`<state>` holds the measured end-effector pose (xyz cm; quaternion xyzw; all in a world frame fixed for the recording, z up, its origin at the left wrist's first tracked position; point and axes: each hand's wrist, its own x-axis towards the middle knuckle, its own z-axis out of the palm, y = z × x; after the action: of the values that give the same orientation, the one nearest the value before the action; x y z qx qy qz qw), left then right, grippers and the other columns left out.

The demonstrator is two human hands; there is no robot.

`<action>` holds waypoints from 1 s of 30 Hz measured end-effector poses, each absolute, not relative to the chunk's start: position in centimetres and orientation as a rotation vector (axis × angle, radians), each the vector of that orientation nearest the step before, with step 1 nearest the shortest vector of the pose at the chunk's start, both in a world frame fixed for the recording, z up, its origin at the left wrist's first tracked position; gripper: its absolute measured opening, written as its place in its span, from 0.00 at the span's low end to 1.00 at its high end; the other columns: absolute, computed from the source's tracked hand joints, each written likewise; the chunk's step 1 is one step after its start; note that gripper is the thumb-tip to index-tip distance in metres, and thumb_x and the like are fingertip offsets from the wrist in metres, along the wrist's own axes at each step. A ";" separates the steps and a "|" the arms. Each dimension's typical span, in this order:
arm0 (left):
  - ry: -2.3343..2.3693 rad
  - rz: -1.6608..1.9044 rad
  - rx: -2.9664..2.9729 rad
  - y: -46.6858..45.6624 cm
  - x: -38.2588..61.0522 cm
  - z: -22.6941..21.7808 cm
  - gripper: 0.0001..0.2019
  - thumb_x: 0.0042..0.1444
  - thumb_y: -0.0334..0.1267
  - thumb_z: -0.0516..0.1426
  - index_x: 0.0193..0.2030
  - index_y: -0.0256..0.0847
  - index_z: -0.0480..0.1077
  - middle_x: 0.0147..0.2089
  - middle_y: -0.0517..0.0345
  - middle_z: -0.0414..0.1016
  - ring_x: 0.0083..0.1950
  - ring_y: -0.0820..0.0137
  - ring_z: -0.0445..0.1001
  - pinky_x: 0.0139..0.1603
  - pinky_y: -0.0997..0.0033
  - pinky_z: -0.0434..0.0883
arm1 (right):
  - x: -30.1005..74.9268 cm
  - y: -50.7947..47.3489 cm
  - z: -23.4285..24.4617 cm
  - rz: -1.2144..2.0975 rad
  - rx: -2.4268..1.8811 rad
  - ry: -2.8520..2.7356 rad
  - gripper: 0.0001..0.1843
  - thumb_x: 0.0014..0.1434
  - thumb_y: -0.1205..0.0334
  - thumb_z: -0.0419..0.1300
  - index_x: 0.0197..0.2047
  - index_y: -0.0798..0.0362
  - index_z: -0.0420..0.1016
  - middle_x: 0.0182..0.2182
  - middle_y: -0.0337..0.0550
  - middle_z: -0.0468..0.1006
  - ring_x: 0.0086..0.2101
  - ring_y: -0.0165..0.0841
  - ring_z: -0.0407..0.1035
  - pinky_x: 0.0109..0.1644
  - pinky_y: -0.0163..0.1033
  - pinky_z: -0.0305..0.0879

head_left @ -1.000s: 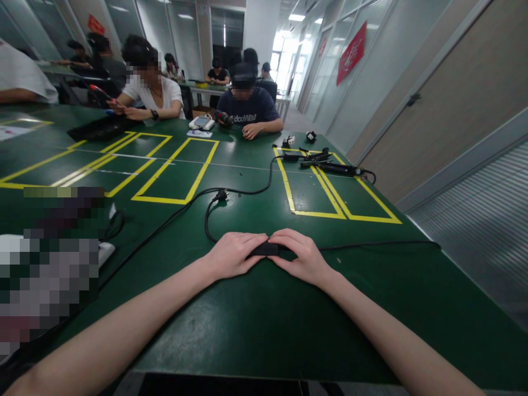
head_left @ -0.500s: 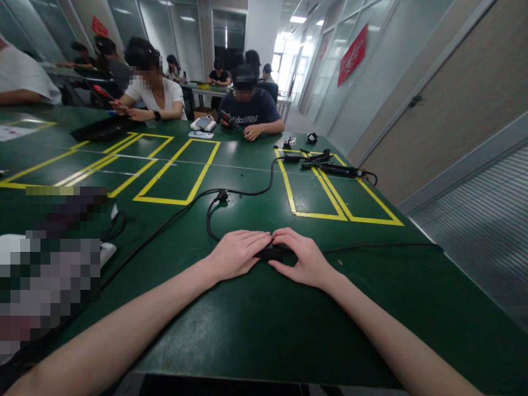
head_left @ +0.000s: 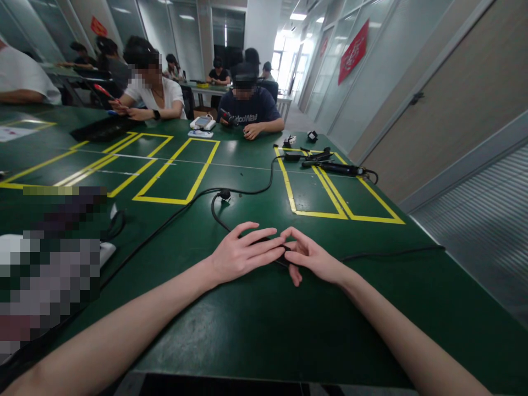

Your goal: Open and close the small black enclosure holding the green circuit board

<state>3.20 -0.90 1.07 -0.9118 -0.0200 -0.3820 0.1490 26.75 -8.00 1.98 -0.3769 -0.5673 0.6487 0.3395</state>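
A small black block point(head_left: 282, 259) with a black cable point(head_left: 391, 253) running from it lies on the green table point(head_left: 256, 330) right in front of me, mostly hidden by my hands. My left hand point(head_left: 241, 253) is open, its fingers spread and stretched over the block's left end. My right hand point(head_left: 313, 257) is curled around the block's right end, thumb below and fingers arched above it. The cable loops left to a plug point(head_left: 224, 193) and trails right toward the table edge.
Yellow tape rectangles point(head_left: 177, 170) mark the tabletop. Black tools and cords point(head_left: 334, 168) lie at the far right. A white device point(head_left: 202, 122) sits in front of two seated people at the far edge. A blurred patch covers the near left; a thin cable point(head_left: 157, 234) crosses there.
Both hands lay flat and closed over the block before. Now my left fingers have spread and lifted, my right hand has tilted up around the block, and the cable loop has shifted slightly.
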 end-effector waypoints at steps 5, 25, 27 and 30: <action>-0.156 -1.160 -2.600 -1.1 3.1 1.4 0.16 0.72 0.32 0.55 0.64 0.40 0.69 0.64 0.52 0.77 0.71 0.66 0.70 0.76 0.54 0.59 | 26.9 -7.7 2.1 1.661 -0.995 -1.414 0.28 0.60 0.42 0.69 0.48 0.48 0.60 0.34 0.40 0.83 0.14 0.22 0.64 0.18 0.28 0.54; -0.227 -1.243 -2.778 -0.7 3.7 0.6 0.11 0.67 0.31 0.56 0.52 0.39 0.76 0.48 0.53 0.85 0.51 0.64 0.82 0.56 0.58 0.77 | 41.1 -5.5 3.8 0.694 -1.066 -0.619 0.14 0.68 0.56 0.56 0.32 0.52 0.75 0.25 0.38 0.74 0.15 0.19 0.38 0.15 0.29 0.41; -0.237 -1.230 -2.807 -0.6 3.7 0.5 0.11 0.67 0.31 0.56 0.52 0.38 0.76 0.47 0.52 0.85 0.50 0.64 0.82 0.55 0.59 0.78 | 42.1 -5.4 3.6 0.685 -1.138 -0.577 0.14 0.68 0.57 0.54 0.32 0.52 0.72 0.28 0.39 0.76 0.15 0.19 0.39 0.15 0.29 0.40; -0.259 -1.197 -2.854 -0.6 3.6 0.4 0.11 0.68 0.31 0.55 0.52 0.38 0.77 0.46 0.51 0.85 0.49 0.64 0.81 0.53 0.60 0.78 | 43.1 -5.6 3.3 0.653 -1.354 -0.617 0.13 0.66 0.54 0.53 0.32 0.51 0.68 0.26 0.38 0.73 0.15 0.20 0.39 0.16 0.30 0.41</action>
<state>3.62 -0.57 0.43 -0.9188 -0.0834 -0.3853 0.0183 43.08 -5.62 3.28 -0.6049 -0.2756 0.2916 0.6878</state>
